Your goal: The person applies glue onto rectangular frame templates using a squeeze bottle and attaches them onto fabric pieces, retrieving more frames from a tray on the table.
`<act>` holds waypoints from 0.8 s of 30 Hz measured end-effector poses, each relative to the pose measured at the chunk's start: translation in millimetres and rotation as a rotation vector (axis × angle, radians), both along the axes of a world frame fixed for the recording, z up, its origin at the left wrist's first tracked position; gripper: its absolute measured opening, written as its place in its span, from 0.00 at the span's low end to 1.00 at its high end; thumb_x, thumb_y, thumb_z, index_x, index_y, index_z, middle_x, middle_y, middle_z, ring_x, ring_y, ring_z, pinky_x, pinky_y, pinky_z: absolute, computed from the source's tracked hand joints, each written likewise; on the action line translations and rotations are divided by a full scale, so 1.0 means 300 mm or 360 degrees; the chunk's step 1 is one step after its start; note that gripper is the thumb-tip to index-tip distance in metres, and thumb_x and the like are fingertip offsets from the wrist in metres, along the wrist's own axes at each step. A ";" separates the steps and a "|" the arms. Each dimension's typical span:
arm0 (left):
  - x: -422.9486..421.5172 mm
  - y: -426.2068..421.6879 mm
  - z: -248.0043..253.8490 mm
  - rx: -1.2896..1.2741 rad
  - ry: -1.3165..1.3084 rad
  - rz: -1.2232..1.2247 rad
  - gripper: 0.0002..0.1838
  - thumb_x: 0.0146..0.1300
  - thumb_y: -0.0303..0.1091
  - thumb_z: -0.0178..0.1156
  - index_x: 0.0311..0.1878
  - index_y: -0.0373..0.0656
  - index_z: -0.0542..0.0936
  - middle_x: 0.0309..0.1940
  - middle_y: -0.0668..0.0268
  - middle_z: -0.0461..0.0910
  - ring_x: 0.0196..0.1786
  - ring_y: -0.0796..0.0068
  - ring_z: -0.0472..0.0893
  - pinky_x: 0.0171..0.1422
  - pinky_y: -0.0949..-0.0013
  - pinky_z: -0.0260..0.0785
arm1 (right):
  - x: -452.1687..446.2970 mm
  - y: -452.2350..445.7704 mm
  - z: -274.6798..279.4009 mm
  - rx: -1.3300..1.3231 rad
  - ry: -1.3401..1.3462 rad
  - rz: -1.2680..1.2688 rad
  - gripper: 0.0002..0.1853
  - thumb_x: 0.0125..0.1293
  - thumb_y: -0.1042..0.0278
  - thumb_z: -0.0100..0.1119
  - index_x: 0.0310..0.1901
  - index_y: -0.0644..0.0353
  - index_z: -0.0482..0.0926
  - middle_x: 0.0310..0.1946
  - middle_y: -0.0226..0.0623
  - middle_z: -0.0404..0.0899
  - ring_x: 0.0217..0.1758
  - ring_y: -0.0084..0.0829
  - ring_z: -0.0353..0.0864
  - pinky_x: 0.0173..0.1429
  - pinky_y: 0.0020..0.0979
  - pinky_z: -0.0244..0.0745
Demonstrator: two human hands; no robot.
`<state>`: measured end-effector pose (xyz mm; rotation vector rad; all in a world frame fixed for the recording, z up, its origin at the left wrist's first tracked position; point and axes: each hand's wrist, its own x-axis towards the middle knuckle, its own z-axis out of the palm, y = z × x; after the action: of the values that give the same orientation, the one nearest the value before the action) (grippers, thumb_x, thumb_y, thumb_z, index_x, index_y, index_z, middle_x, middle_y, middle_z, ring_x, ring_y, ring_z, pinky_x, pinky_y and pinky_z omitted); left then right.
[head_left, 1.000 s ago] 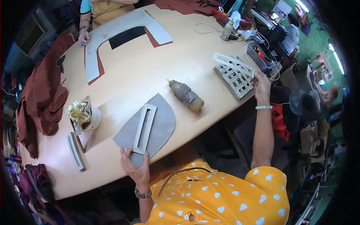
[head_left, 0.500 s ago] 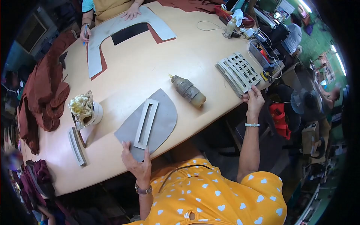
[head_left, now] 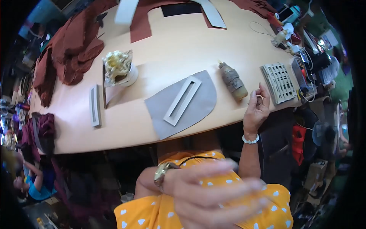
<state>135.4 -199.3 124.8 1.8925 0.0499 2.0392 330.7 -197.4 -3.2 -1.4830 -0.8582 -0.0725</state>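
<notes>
Pulling back from the grey sheet (head_left: 206, 95), the left hand (head_left: 213, 189) has swung up over the lap, fingers spread and blurred, with nothing seen in its grip. The right hand (head_left: 256, 112) has left the stack of frames (head_left: 279, 84) and is now just beside the bottle (head_left: 232, 81), half open with its fingers loosely bent; no item shows in it, though the palm is partly hidden.

With both hands away, the single frame (head_left: 186, 102) lies unheld, slantwise on the sheet, which rests flat near the worktop's (head_left: 175, 45) edge. So neither is being steadied, and I judge that a light brush could turn the frame.

At the far side, the pale pattern (head_left: 126, 11) has shifted off the red cloth (head_left: 141, 30), baring much of its left part. The curved strip (head_left: 95, 108) lies near the tub (head_left: 132, 76) as before.
</notes>
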 end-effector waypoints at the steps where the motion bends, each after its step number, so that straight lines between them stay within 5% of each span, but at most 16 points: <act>1: 0.003 -0.006 0.021 0.0003 -0.0018 0.0037 0.06 0.56 0.28 0.62 0.36 0.49 0.83 0.36 0.66 0.83 0.43 0.74 0.83 0.57 0.61 0.70 | -0.028 0.008 0.011 -0.0016 -0.0058 0.0024 0.15 0.65 0.78 0.55 0.54 0.66 0.74 0.36 0.29 0.71 0.29 0.14 0.67 0.31 0.18 0.66; 9: -0.036 -0.029 0.107 -0.0567 -0.0125 -0.0039 0.08 0.57 0.23 0.58 0.30 0.48 0.84 0.36 0.68 0.84 0.44 0.81 0.82 0.55 0.67 0.73 | -0.078 0.025 0.015 -0.0123 -0.0219 0.0145 0.15 0.64 0.77 0.57 0.53 0.65 0.75 0.36 0.30 0.73 0.29 0.17 0.69 0.32 0.20 0.67; 19: -0.101 0.003 0.057 -0.0196 0.0056 0.0118 0.08 0.54 0.21 0.59 0.32 0.47 0.82 0.36 0.65 0.83 0.48 0.72 0.81 0.57 0.62 0.70 | -0.046 0.018 -0.016 -0.0227 -0.0298 0.0107 0.16 0.63 0.78 0.57 0.54 0.64 0.75 0.38 0.30 0.73 0.29 0.16 0.68 0.30 0.20 0.65; 24: -0.132 0.034 0.001 0.0111 0.0348 0.0259 0.09 0.52 0.21 0.59 0.34 0.47 0.81 0.37 0.64 0.83 0.50 0.68 0.81 0.57 0.60 0.68 | -0.019 0.037 0.001 -0.0553 -0.0536 -0.0053 0.18 0.63 0.71 0.60 0.54 0.67 0.74 0.44 0.41 0.74 0.42 0.32 0.75 0.45 0.30 0.72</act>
<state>95.9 -189.1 125.2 2.2140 0.1962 1.9470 325.1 -186.2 -3.0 -1.8426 -1.1601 -0.2111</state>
